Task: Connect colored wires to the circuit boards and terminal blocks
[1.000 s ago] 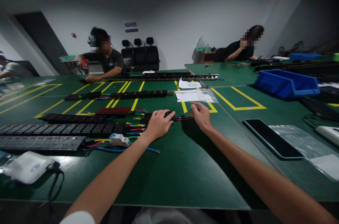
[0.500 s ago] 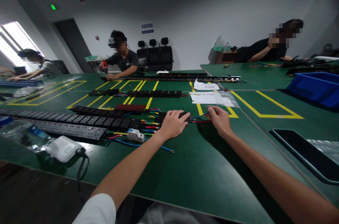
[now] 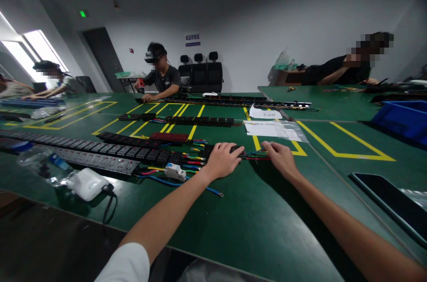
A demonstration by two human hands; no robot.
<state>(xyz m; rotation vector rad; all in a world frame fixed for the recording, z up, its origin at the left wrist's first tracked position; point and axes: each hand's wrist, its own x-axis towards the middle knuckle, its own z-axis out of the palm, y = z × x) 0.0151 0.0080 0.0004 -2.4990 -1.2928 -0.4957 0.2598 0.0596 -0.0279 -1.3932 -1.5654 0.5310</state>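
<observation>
My left hand (image 3: pixel 223 161) lies over a short black block (image 3: pixel 237 149), its fingers curled down onto the top and far side. Much of the block is hidden under the palm, so its exact kind is unclear. Red and other thin wires (image 3: pixel 255 158) run from the block's right end. At their far ends my right hand (image 3: pixel 280 157) is closed in a pinch, with a blue wire (image 3: pixel 256 152) between thumb and fingers. Left of my hands, long black socket strips (image 3: pixel 126 152) end in coloured leads with ring terminals. A small white breaker (image 3: pixel 175 172) rests among these leads.
A white adapter (image 3: pixel 89 184) and a plastic bottle (image 3: pixel 43 164) lie at the left. A phone (image 3: pixel 390 204) is at the right, with a blue bin (image 3: pixel 403 124) behind it. Labelled papers (image 3: pixel 265 128) lie beyond my hands. Across the table a person (image 3: pixel 163 75) holds a drill.
The whole view has shifted slightly, moving things right and down. Both hands keep their places at the block and wires, with my right fingers slightly lower on the wire.
</observation>
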